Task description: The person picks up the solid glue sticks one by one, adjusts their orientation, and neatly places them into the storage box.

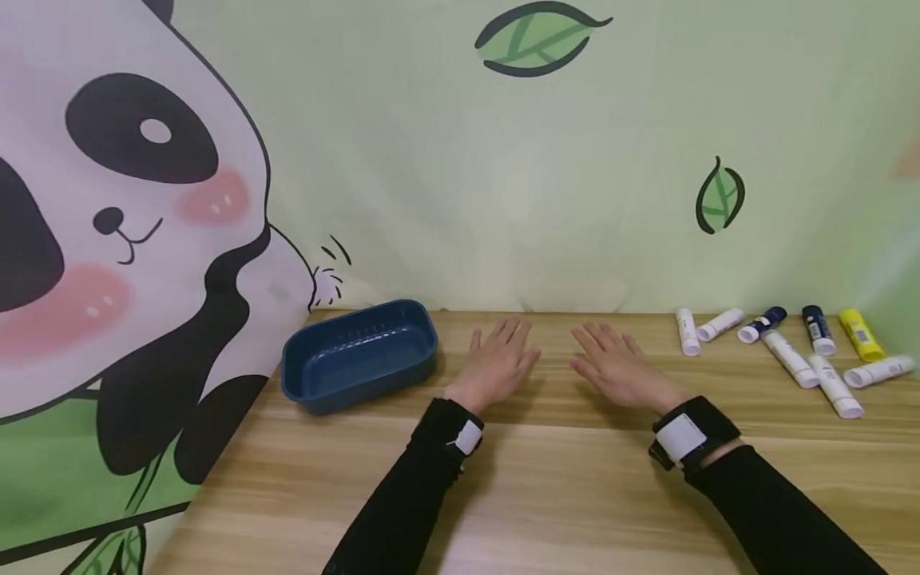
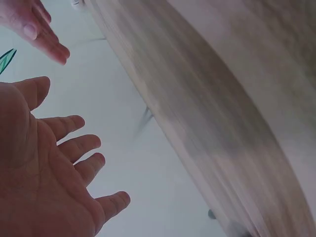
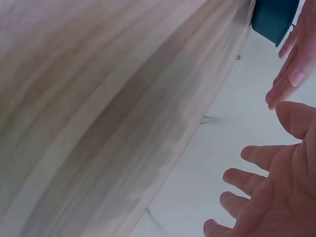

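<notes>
Both hands are held palm down above the wooden table (image 1: pixel 546 471), fingers spread and holding nothing. My left hand (image 1: pixel 494 363) is just right of a dark blue rectangular basin (image 1: pixel 359 355). Across a small gap, my right hand (image 1: pixel 624 369) points its fingers inward and forward. In the left wrist view the left palm (image 2: pixel 39 182) shows bare, and the right wrist view shows the right palm (image 3: pixel 291 192) bare too. Several white glue sticks (image 1: pixel 789 359) lie at the right, with two dark blue-and-white ones (image 1: pixel 819 329) and a yellow one (image 1: pixel 862 335).
A pale green backdrop (image 1: pixel 431 200) with a panda picture (image 1: pixel 237 184) and printed leaves rises behind the table's back edge. The glue sticks lie loosely scattered near the back right, some touching each other. The basin stands near the back left edge.
</notes>
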Motion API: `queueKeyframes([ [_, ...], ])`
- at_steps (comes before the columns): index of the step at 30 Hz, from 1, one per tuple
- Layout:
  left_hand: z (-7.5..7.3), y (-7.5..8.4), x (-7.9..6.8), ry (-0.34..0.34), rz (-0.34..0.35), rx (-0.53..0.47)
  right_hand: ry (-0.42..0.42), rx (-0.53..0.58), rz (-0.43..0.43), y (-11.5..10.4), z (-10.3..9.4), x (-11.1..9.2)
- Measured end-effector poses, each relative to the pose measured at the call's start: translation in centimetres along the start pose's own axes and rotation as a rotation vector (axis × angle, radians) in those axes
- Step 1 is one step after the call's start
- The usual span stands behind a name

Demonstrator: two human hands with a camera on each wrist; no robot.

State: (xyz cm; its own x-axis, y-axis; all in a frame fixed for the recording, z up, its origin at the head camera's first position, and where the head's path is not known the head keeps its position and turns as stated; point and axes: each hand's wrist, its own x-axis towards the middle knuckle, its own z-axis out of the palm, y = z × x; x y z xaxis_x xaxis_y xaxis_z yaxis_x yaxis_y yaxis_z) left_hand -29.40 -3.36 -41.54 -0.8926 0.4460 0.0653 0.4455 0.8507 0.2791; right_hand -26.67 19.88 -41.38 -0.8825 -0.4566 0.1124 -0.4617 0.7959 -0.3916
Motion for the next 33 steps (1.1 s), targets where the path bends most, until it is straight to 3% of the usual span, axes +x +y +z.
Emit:
queueKeyframes([
  [7, -0.1, -0.6, -0.1, 0.006, 0.024, -0.101, 0.018, 0.004, -0.007, 0.9, 0.8, 0.4],
  [10, -0.5, -1.1, -0.5, 0.018, 0.038, -0.195, 0.026, 0.016, -0.026, 1.1, 1.2, 0.6],
  [15, -2.5, -2.5, -1.9, 0.050, 0.040, -0.357, 0.036, 0.041, -0.049, 0.5, 1.2, 0.9],
  [20, -4.6, -4.7, -2.8, 0.130, 0.038, -0.417, 0.044, 0.014, -0.095, 0.2, 1.1, 2.3],
  [23, -5.5, -6.1, -3.6, 0.163, 0.022, -0.426, 0.033, 0.079, -0.131, -0.8, 0.7, 3.1],
  [28, -6.3, -8.6, -5.1, 0.174, -0.016, -0.430, -0.050, 0.280, -0.138, -2.7, 0.5, 4.4],
  [33, -7.2, -11.4, -7.2, 0.200, -0.070, -0.441, -0.111, 0.367, -0.148, -4.4, 1.0, 6.1],
])
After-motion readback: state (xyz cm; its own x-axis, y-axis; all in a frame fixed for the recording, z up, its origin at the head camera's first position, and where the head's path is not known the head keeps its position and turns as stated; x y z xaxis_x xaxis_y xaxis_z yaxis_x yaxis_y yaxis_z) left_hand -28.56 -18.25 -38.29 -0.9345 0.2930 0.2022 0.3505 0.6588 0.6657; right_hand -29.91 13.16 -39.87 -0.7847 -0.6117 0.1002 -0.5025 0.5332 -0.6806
